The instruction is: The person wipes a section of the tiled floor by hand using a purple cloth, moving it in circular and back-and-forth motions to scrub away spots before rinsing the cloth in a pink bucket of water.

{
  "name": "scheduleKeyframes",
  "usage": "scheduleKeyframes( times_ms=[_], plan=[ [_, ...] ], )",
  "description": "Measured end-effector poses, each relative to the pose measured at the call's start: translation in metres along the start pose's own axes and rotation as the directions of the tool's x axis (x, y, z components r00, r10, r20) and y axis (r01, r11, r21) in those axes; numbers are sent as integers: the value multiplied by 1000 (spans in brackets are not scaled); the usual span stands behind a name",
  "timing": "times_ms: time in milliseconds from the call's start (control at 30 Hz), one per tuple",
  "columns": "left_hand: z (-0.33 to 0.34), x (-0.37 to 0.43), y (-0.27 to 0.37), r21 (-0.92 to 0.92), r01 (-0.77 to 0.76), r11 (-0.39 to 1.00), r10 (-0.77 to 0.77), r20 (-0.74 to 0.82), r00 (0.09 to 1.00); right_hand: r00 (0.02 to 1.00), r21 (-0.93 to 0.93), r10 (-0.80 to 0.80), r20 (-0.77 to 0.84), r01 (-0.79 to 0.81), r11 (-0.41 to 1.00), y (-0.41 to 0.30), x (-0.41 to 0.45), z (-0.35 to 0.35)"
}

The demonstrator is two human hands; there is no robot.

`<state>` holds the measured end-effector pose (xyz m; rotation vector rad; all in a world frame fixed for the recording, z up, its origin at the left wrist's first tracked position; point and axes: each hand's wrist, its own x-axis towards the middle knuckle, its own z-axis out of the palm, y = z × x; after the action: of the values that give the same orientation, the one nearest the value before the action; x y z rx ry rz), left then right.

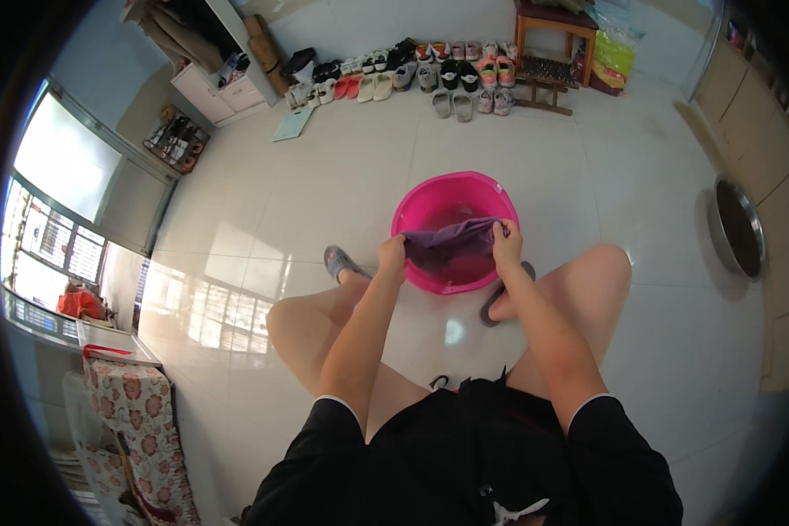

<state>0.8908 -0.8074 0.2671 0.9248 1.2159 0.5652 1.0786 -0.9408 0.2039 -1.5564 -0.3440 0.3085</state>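
Observation:
A purple cloth point(448, 240) is stretched between my two hands over a pink plastic basin point(458, 183). My left hand point(392, 255) grips its left end near the basin's left rim. At the right rim, my right hand point(507, 243) pinches the other end. The middle of the cloth sags into a dark fold that hangs inside the basin. Whether its lower edge touches the bottom cannot be made out. The basin stands on the tiled floor between my feet, which wear grey slippers point(337, 262).
Rows of shoes point(427, 66) line the far wall, with a wooden stool point(555, 26) to their right. A pale green flat board point(294, 124) lies on the floor. A metal bowl point(736, 227) leans by the right cabinets point(749, 131). Floral fabric point(135, 407) covers something at left.

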Motion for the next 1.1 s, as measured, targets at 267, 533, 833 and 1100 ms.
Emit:
scheduleKeyframes(
  times_ms=[267, 533, 833, 1100],
  plan=[
    [23, 85, -41, 330, -185, 926, 278, -261, 924, 992, -459, -106, -64, 65, 886, 59, 39, 14],
    [38, 124, -163, 894, -268, 360, 252, 184, 950, 892, -847, 182, 414, 304, 435, 144, 43, 63],
    [36, 135, -186, 995, -75, 62, -229, 87, 970, 438, -604, 464, 770, 735, 309, 189, 44, 71],
    [62, 162, -197, 789, 209, 578, -124, -167, 978, 742, -816, 356, 568, 454, 357, 199, 38, 65]
  ],
)
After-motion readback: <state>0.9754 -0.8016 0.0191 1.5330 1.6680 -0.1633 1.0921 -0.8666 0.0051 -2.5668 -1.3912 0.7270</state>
